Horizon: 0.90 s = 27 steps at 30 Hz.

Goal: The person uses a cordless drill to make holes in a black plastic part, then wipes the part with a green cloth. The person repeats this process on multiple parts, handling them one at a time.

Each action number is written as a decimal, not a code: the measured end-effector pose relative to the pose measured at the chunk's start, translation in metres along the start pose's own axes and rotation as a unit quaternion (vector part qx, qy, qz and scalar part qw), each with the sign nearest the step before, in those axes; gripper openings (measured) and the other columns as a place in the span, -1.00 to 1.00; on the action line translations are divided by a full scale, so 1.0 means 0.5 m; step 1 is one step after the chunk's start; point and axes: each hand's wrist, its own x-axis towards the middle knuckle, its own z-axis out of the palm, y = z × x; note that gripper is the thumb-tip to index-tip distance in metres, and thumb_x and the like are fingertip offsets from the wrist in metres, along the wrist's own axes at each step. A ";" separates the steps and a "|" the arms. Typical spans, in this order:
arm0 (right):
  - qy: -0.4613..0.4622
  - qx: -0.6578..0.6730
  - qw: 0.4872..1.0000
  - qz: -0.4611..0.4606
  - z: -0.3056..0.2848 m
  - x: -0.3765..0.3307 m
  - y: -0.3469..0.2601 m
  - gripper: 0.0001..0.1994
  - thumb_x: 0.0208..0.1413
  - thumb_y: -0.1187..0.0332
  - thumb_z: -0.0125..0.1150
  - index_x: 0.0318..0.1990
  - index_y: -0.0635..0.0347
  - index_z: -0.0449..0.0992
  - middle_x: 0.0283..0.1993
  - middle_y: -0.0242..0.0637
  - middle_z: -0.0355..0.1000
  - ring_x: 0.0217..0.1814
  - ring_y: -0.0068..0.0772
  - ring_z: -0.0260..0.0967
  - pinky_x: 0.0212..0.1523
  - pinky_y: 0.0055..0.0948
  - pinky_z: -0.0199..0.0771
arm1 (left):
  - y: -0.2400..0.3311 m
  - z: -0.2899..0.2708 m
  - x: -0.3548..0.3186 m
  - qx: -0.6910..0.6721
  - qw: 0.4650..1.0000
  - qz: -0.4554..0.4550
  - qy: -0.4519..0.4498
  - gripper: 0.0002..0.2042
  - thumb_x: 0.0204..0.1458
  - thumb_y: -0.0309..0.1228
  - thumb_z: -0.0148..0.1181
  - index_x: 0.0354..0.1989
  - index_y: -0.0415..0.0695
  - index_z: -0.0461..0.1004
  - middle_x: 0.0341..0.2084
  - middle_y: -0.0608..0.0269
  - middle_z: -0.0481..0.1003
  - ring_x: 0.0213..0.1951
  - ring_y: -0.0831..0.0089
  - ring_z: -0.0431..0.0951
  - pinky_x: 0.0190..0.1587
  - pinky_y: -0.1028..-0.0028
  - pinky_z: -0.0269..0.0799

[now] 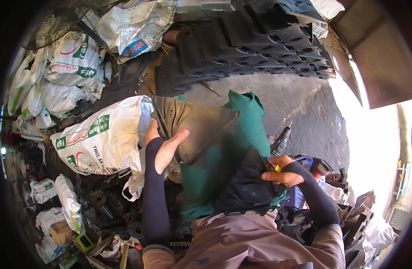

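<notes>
My left hand (166, 150) is closed on the left edge of a slotted, grey-brown moulded plastic panel (188, 117), thumb on top. The panel is tilted up and its right side is smeared by motion. My right hand (284, 172) is closed around a small yellow-handled tool (273, 167), its working end hard to make out. Just beside that hand, a second, black moulded panel (242, 190) rests on my lap. Under both panels a green cloth (246, 107) is spread over my legs.
Stacked black moulded panels (242, 45) fill the far side. A white printed sack (109, 136) lies at left, with more sacks (73, 62) behind it. A cordless drill (282, 139) stands to the right, near a blue plastic basket (298, 197). Dark parts (103, 208) litter the lower left.
</notes>
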 end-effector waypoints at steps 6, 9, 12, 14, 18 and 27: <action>0.041 -0.145 0.989 -0.007 0.034 0.034 0.013 -0.69 0.00 0.19 0.33 -0.34 0.29 0.49 -0.57 -0.30 0.38 -0.54 -0.39 0.37 -0.47 -0.44 0.33 | -0.041 -0.016 0.021 -0.043 0.998 -0.012 -0.047 -0.04 -0.21 -0.21 0.44 0.26 -0.52 -0.01 0.22 -0.32 0.16 0.29 0.08 0.17 0.29 0.33 0.06; 0.131 -0.267 0.952 -0.067 0.036 0.030 -0.012 -0.68 -0.02 0.20 0.34 -0.29 0.29 0.48 -0.48 -0.16 0.42 -0.41 -0.11 0.43 -0.35 -0.31 0.38 | -0.047 -0.021 0.019 -0.009 0.996 0.003 -0.083 0.02 -0.24 -0.21 0.45 0.29 -0.51 -0.09 0.25 -0.31 0.10 0.32 0.10 0.10 0.32 0.35 0.01; 0.201 -0.254 0.940 -0.103 0.030 0.025 -0.062 -0.68 -0.05 0.25 0.36 -0.23 0.27 0.46 -0.31 -0.06 0.41 -0.24 0.03 0.43 -0.24 -0.23 0.42 | -0.040 -0.025 0.018 -0.029 0.995 -0.016 -0.097 0.07 -0.26 -0.21 0.47 0.31 -0.49 -0.15 0.29 -0.30 0.03 0.35 0.12 0.03 0.34 0.37 -0.04; 0.212 -0.250 0.930 -0.167 0.025 0.032 -0.099 -0.68 -0.06 0.30 0.37 -0.20 0.26 0.45 -0.20 -0.05 0.38 -0.17 0.02 0.42 -0.21 -0.23 0.44 | -0.031 -0.025 0.011 -0.022 0.996 0.004 -0.089 0.08 -0.27 -0.21 0.47 0.31 -0.48 -0.16 0.29 -0.29 0.02 0.35 0.12 0.03 0.34 0.37 -0.04; 0.175 -0.319 0.866 -0.343 0.037 0.096 -0.147 -0.65 -0.14 0.36 0.38 -0.17 0.23 0.45 -0.10 -0.10 0.32 -0.14 -0.04 0.39 -0.20 -0.26 0.46 | -0.009 -0.033 0.009 -0.011 0.994 0.032 -0.100 0.09 -0.28 -0.22 0.48 0.33 -0.44 -0.17 0.29 -0.27 0.03 0.35 0.12 0.04 0.34 0.38 -0.04; 0.156 -0.414 0.749 -0.492 0.047 0.230 -0.149 -0.52 -0.20 0.33 0.37 -0.06 0.23 0.41 -0.06 -0.08 0.30 -0.22 -0.08 0.44 -0.29 -0.29 0.50 | 0.003 -0.063 0.077 0.142 0.946 0.098 -0.275 0.10 -0.22 -0.27 0.45 0.34 -0.43 -0.29 0.33 -0.24 -0.08 0.38 0.07 -0.08 0.34 0.35 -0.06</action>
